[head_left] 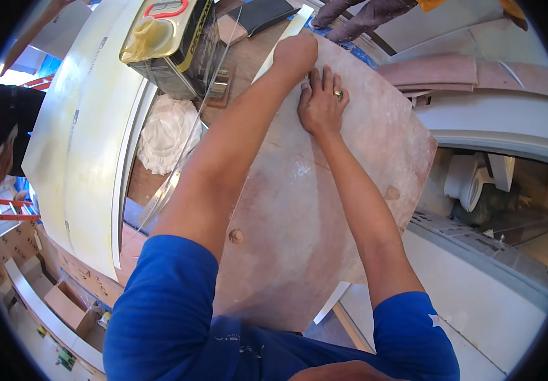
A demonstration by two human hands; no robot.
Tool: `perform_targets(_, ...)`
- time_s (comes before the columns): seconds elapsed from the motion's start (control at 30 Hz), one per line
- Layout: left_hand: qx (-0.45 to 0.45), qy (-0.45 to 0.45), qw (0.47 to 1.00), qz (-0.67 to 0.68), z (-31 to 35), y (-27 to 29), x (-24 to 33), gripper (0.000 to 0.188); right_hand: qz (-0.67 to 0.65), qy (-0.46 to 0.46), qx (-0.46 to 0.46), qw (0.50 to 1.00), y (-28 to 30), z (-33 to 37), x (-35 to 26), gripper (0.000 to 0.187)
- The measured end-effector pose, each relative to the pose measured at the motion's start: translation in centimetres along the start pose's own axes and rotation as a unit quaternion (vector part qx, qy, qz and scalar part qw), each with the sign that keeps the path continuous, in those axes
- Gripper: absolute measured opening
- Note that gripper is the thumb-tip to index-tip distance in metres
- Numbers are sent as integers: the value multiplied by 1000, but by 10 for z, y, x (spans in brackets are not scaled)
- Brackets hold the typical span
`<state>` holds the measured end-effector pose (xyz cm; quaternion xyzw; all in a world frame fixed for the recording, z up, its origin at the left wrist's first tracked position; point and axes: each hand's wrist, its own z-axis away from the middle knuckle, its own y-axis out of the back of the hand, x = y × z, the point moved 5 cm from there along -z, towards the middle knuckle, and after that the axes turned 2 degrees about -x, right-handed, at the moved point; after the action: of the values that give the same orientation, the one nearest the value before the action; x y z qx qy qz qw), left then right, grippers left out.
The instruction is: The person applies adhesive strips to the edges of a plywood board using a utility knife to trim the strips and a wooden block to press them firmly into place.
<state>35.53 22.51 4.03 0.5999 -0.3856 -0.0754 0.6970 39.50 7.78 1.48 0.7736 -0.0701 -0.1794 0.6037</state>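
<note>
A large reddish-brown wooden panel (286,190) with chalky smears lies in front of me. At its far left edge, my left hand (296,56) is closed in a fist; what it grips, if anything, is hidden by the hand. A pale narrow strip (291,30) runs along that edge, passing behind the fist. My right hand (323,106), with a ring on one finger, rests flat on the panel just nearer to me, fingers stretched out.
Left of the panel stand a rectangular metal can (178,73) with a drip-coated top and a crumpled white cloth (169,133). A long pale sheet (77,146) leans farther left. Another person (17,130) is there. A white toilet (467,181) shows at right.
</note>
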Motion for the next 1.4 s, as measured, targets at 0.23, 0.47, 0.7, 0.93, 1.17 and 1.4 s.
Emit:
perform_targets(0.23,-43,-43,998,-32,10,5,-7,22,-24,10,4,1000,4,0,-6,51)
perform_targets(0.47,-92,13,996,-13,110,19,-5,28,4,6,4,1000,-9,2,4,56)
perform_targets(0.7,-111,30,992,-43,166,21,-9,37,2,8,-11,1000,-10,1,1,58)
perform_targets(0.93,60,63,987,134,104,38,-24,35,-7,8,-5,1000,-12,0,2,56)
perform_targets(1.17,279,106,900,318,146,-22,-44,31,-59,-11,-45,997,4,-10,10,64)
perform_targets(1.4,341,131,890,271,140,-27,-50,28,103,25,-220,970,-34,-151,0,111)
